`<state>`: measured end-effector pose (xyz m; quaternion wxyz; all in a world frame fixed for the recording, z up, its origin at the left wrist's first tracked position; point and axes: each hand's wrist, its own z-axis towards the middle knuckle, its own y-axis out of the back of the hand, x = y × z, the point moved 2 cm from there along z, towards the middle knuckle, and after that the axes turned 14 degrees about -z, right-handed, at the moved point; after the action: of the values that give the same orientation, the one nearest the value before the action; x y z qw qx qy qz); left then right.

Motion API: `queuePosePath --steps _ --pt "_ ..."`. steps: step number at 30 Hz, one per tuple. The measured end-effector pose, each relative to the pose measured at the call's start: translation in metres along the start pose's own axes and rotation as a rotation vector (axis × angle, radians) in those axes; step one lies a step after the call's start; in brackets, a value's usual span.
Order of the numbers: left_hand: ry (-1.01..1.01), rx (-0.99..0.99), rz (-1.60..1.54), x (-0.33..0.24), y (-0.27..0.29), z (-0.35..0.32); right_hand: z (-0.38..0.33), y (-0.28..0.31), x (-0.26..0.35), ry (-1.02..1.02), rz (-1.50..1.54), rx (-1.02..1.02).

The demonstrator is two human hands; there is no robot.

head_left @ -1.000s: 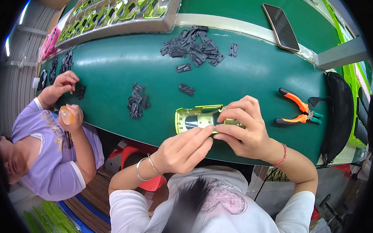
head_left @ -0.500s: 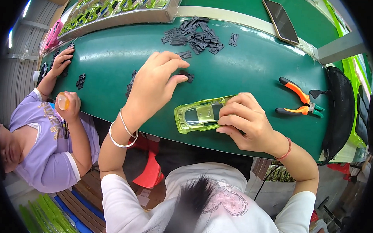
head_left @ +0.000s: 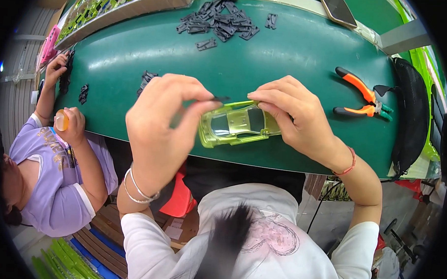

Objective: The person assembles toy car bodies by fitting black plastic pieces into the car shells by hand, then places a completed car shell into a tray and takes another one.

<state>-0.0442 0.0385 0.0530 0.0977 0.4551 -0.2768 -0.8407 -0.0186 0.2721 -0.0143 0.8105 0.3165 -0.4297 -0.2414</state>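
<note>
My left hand [head_left: 165, 115] is closed, thumb and forefinger pinching a small, thin black plastic part [head_left: 221, 98]. That part is beside the upper left edge of a translucent green toy car body [head_left: 240, 121]; whether they touch I cannot tell. My right hand [head_left: 301, 105] grips the right end of the car body, fingertips at its far edge. The car body lies level, dark windows facing up, near the front edge of the green table [head_left: 285, 58]. More black parts lie in a pile [head_left: 220, 19] at the back, with a smaller cluster [head_left: 147, 80] behind my left hand.
Orange-handled pliers [head_left: 363, 95] and a black pouch [head_left: 411, 116] lie at the right. A phone [head_left: 339, 9] is at the back. A box of green car bodies [head_left: 124, 13] stands at the back left. At the left, a co-worker in purple [head_left: 65, 173] holds an orange-ended object [head_left: 61, 120].
My left hand has come nearer, bringing the black part from above the table to the car body's edge. My right hand's fingers have shifted to the car's far edge. The view has tilted slightly.
</note>
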Motion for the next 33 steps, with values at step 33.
queuePosePath --steps 33 --pt "-0.235 0.098 0.091 -0.022 -0.033 -0.049 -0.01 0.024 0.015 0.236 -0.09 -0.035"
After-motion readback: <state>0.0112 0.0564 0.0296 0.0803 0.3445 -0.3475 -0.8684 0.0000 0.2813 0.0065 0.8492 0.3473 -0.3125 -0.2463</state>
